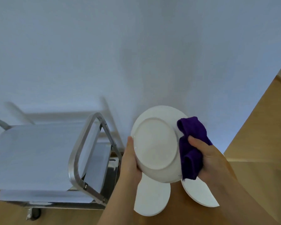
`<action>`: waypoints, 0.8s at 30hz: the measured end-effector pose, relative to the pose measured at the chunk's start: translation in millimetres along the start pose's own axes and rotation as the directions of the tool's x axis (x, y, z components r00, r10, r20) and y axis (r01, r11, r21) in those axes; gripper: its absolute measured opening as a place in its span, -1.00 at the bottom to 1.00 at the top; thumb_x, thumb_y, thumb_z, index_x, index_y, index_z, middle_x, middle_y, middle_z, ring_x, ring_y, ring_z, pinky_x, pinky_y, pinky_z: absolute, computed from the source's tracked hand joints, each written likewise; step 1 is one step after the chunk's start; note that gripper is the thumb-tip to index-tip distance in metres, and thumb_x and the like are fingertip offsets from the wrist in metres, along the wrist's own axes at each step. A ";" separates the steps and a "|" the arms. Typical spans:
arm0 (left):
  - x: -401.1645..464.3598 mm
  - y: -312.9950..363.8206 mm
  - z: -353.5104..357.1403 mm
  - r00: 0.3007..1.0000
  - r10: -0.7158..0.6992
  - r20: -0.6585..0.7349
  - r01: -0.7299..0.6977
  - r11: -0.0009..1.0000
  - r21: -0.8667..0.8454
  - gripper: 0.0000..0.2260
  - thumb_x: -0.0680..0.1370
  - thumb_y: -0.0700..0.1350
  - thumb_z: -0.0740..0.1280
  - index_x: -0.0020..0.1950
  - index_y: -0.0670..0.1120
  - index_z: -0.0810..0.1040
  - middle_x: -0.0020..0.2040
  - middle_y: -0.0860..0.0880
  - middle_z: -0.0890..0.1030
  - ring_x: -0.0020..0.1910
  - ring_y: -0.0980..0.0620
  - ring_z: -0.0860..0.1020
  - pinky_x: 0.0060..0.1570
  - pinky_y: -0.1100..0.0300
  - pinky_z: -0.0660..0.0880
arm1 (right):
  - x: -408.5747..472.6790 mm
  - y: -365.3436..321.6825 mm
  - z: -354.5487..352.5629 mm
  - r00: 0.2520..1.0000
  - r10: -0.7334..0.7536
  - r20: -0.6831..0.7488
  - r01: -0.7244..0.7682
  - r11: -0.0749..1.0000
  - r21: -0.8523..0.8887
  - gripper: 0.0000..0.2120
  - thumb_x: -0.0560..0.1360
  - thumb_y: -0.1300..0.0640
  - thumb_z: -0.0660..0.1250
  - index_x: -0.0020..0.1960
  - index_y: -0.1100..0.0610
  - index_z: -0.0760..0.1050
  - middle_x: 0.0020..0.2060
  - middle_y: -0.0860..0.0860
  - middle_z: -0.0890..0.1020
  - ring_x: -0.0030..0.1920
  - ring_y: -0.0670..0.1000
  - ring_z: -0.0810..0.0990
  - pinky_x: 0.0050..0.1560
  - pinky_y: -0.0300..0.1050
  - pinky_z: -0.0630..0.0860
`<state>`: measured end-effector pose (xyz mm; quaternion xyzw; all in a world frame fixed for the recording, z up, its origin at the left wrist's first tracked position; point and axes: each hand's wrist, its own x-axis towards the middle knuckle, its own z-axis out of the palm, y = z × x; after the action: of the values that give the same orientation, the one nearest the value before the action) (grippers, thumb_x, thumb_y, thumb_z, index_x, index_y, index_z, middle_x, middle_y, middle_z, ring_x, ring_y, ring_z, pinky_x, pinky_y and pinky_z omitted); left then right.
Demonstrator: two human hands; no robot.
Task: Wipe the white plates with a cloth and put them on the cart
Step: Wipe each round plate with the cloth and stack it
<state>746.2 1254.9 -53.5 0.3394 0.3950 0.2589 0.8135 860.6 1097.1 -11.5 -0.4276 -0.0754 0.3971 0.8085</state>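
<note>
I hold a white plate [156,143] upright in the air, its underside facing me. My left hand [130,161] grips its left rim, thumb on the back. My right hand [209,159] holds a bunched purple cloth [191,148] against the plate's right edge. Two more white plates lie on the wooden table below: one [152,197] under the held plate, another [199,194] to its right, both partly hidden. The metal cart [39,151] stands to the left with a bare top shelf.
The cart's steel handle frame [81,153] rises at its right end, close to my left hand. A caster wheel [33,214] shows at the cart's base. A white wall fills the back. The wooden table [258,143] runs along the right.
</note>
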 end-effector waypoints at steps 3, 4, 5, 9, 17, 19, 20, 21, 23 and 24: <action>-1.1 2.6 2.8 0.992 -0.027 -0.122 0.028 1.000 0.007 -0.56 0.43 0.33 0.27 0.01 0.00 0.62 -0.15 0.01 0.72 -0.11 -0.02 0.67 -0.27 0.13 0.59 | 1.3 1.8 -9.4 1.000 0.010 0.003 -0.010 1.000 0.020 -0.81 0.25 0.10 0.38 -0.15 0.01 0.67 -0.25 0.02 0.68 -0.28 0.01 0.67 -0.35 -0.10 0.61; -1.2 4.1 3.9 0.983 0.007 -0.182 0.005 0.998 0.066 -0.60 0.49 0.30 0.25 -0.04 0.00 0.60 -0.24 0.04 0.71 -0.14 0.00 0.66 -0.33 0.16 0.57 | 2.2 2.3 -13.2 1.000 0.007 -0.003 -0.007 1.000 0.022 -0.75 0.26 0.07 0.38 -0.06 0.00 0.64 -0.20 0.03 0.69 -0.25 0.02 0.68 -0.32 -0.08 0.61; -1.7 5.5 5.2 0.975 0.045 -0.217 -0.018 0.992 0.125 -0.62 0.52 0.29 0.23 -0.06 0.00 0.60 -0.27 0.04 0.71 -0.14 -0.01 0.65 -0.31 0.15 0.57 | 2.3 2.5 -15.6 1.000 -0.003 -0.008 0.003 1.000 0.014 -0.68 0.27 0.03 0.38 0.02 0.00 0.60 -0.16 0.02 0.69 -0.21 0.03 0.69 -0.31 -0.07 0.61; -15.2 17.1 15.3 0.961 0.167 -0.221 -0.104 0.957 0.271 -0.53 0.55 0.29 0.15 0.04 -0.07 0.60 -0.09 -0.08 0.68 -0.04 -0.10 0.62 0.01 -0.04 0.57 | 9.1 4.4 -23.2 0.983 -0.120 -0.141 0.105 0.988 -0.110 -0.57 0.26 -0.12 0.39 0.11 -0.07 0.51 -0.12 -0.05 0.69 -0.09 0.04 0.66 -0.21 -0.06 0.57; -43.3 52.1 36.0 0.761 0.649 -0.023 -0.545 0.658 0.519 -0.54 0.59 0.20 0.10 -0.37 -0.08 0.23 -0.44 -0.02 0.31 -0.43 0.04 0.31 -0.37 0.19 0.29 | 30.1 -23.4 5.8 0.931 -0.363 -0.051 0.319 0.871 -0.374 -0.59 0.32 -0.12 0.33 0.15 -0.12 0.41 -0.04 -0.07 0.60 -0.04 -0.02 0.59 -0.05 -0.11 0.56; -47.8 57.4 38.7 0.704 0.707 0.069 -0.604 0.543 0.583 -0.53 0.54 0.26 0.08 -0.38 -0.08 0.22 -0.44 0.00 0.29 -0.46 0.09 0.28 -0.40 0.26 0.28 | 36.0 -32.3 15.9 0.882 -0.470 0.039 0.416 0.737 -0.533 -0.76 0.42 -0.11 0.31 0.07 -0.20 0.39 -0.04 -0.15 0.57 -0.04 -0.10 0.58 -0.05 -0.24 0.54; -49.6 57.8 39.3 0.679 0.724 0.121 -0.628 0.488 0.607 -0.52 0.49 0.29 0.06 -0.39 -0.08 0.24 -0.46 0.03 0.29 -0.49 0.16 0.28 -0.44 0.35 0.28 | 37.6 -35.6 21.2 0.849 -0.519 0.105 0.466 0.638 -0.613 -0.85 0.47 -0.09 0.30 0.02 -0.22 0.39 -0.06 -0.21 0.54 -0.05 -0.13 0.56 -0.06 -0.30 0.51; -51.6 57.3 40.3 0.664 0.729 0.165 -0.642 0.442 0.626 -0.53 0.45 0.32 0.05 -0.39 -0.06 0.25 -0.47 0.06 0.30 -0.51 0.18 0.30 -0.47 0.38 0.30 | 39.4 -38.5 26.1 0.812 -0.558 0.168 0.507 0.535 -0.675 -0.90 0.49 -0.09 0.29 -0.02 -0.22 0.39 -0.08 -0.25 0.51 -0.04 -0.13 0.53 -0.03 -0.31 0.49; -52.3 54.4 42.0 0.660 0.717 0.223 -0.630 0.367 0.684 -0.51 0.41 0.36 0.02 -0.38 -0.06 0.28 -0.46 0.08 0.32 -0.51 0.21 0.33 -0.47 0.40 0.32 | 42.2 -40.9 35.0 0.760 -0.593 0.266 0.535 0.339 -0.774 -0.82 0.47 -0.13 0.21 0.06 -0.17 0.43 0.00 -0.21 0.50 0.07 -0.06 0.47 0.13 -0.15 0.42; -51.6 52.3 43.2 0.663 0.710 0.240 -0.615 0.333 0.715 -0.51 0.42 0.36 0.01 -0.37 -0.06 0.29 -0.46 0.07 0.33 -0.50 0.21 0.34 -0.46 0.39 0.31 | 43.0 -40.3 40.5 0.747 -0.592 0.302 0.516 0.231 -0.825 -0.68 0.46 -0.18 0.18 0.15 -0.09 0.46 0.10 -0.13 0.49 0.17 0.00 0.42 0.21 -0.06 0.36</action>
<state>745.1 1237.6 29.9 0.7556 0.3367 0.3993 0.3953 894.1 1140.2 34.7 -0.7353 -0.3826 -0.0289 0.5588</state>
